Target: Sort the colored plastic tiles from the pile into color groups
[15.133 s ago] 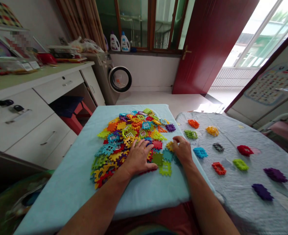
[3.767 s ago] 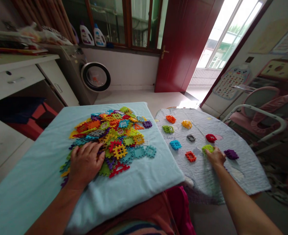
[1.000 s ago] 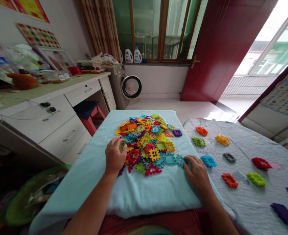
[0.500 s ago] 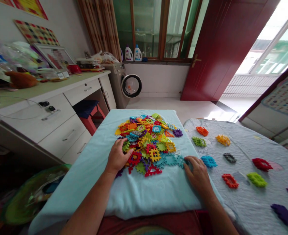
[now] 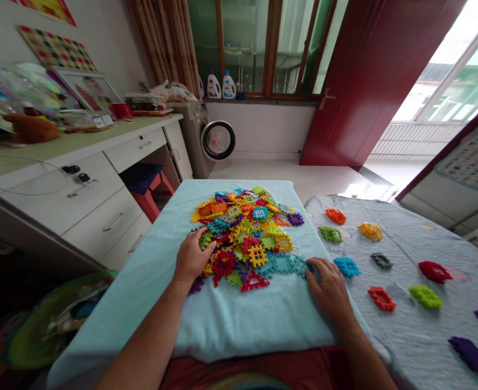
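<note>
A heap of colourful plastic interlocking pieces (image 5: 242, 227) covers the middle of the cloth-covered table. My left hand (image 5: 193, 255) rests against the heap's left side, thumb and fingers apart, near green and yellow pieces. At the front of the heap lie a red triangular piece (image 5: 255, 281) and a yellow window-like piece (image 5: 257, 255). Several teal pieces (image 5: 284, 264) stretch in a row toward the right. By the end of that row my right hand (image 5: 326, 279) lies palm down, fingertips at the last teal piece and nothing visibly gripped.
On the grey cloth (image 5: 356, 319) to the right lie separate stacks, among them a blue stack (image 5: 347, 266), an orange-red stack (image 5: 381, 299) and a dark purple stack (image 5: 471, 355). A desk (image 5: 80, 146) stands left, a green basket (image 5: 39, 336) below it. A washing machine (image 5: 192, 138) is behind.
My left hand has shifted slightly left and up along the heap's edge. The right hand stays in nearly the same place, and the pieces look almost unchanged.
</note>
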Action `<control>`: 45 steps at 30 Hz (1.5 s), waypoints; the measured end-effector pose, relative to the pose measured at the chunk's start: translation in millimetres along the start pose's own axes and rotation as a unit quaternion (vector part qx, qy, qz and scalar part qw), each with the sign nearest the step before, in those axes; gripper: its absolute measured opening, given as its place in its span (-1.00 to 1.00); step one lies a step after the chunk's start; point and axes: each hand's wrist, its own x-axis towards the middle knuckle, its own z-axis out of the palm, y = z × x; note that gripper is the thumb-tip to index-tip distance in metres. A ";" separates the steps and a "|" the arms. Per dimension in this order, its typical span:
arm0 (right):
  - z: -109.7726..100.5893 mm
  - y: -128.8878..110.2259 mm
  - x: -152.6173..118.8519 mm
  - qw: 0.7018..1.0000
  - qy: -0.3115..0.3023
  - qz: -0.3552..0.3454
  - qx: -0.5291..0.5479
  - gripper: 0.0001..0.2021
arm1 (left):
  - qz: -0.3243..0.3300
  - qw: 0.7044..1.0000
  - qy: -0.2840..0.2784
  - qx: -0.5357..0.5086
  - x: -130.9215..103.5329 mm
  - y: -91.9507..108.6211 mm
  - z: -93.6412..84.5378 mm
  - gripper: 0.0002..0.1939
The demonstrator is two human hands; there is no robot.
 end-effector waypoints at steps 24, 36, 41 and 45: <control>0.6 4.8 -0.5 1.000 -0.005 0.002 -0.002 -0.73 | -0.225 0.866 0.053 -0.442 15.6 -13.3 -14.4 -0.36; -1.1 1.3 -0.2 1.000 -0.005 0.000 0.000 -0.75 | -0.081 0.915 -0.021 -0.395 2.2 16.3 -32.7 -0.31; -1.4 3.7 0.9 1.000 -0.003 0.003 0.002 -0.74 | -0.074 0.916 -0.094 -0.383 -1.0 17.3 -25.6 -0.39; -3.8 -13.3 7.0 0.999 0.045 0.009 -0.017 -0.75 | -0.065 0.946 -0.069 -0.309 -0.2 14.5 -21.8 -0.44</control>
